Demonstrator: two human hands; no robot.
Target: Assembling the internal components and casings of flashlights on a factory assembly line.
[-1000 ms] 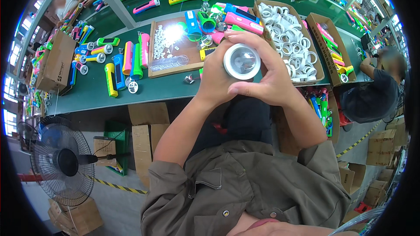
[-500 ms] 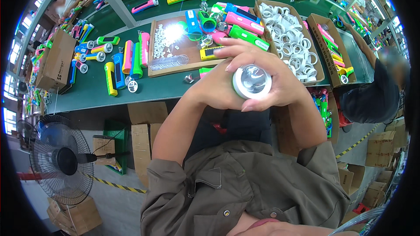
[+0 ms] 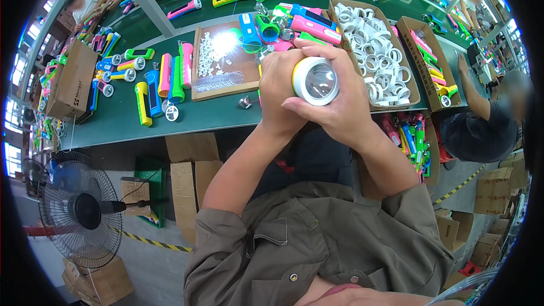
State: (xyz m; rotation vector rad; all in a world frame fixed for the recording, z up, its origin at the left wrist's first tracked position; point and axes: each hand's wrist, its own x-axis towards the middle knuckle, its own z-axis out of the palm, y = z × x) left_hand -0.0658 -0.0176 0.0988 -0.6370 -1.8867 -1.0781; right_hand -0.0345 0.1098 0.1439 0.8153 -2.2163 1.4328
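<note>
Both hands are held in front of my chest over the bench's near edge, closed around one flashlight [image 3: 317, 81]. Its round end has a white ring and a clear lens over a shiny reflector, facing up toward me, with a yellow rim behind the ring. My left hand [image 3: 277, 86] wraps the body, which its fingers hide. My right hand [image 3: 347, 99] grips the white ring end, thumb below and fingers over the top. Behind them a wooden tray [image 3: 196, 73] holds small white parts [image 3: 211, 51] and a row of clear discs [image 3: 220, 81].
A carton of white rings [image 3: 385, 59] stands right of my hands, beside a carton of flashlights [image 3: 428, 59]. Several coloured flashlights [image 3: 152, 92] lie on the green bench at left. A fan [image 3: 85, 211] stands at lower left; a co-worker [image 3: 479, 130] sits at right.
The flashlight has moved slightly up and left, and its lens end has turned. My right fingers, stretched out before, now wrap around the ring end. My left hand has shifted up around the body.
</note>
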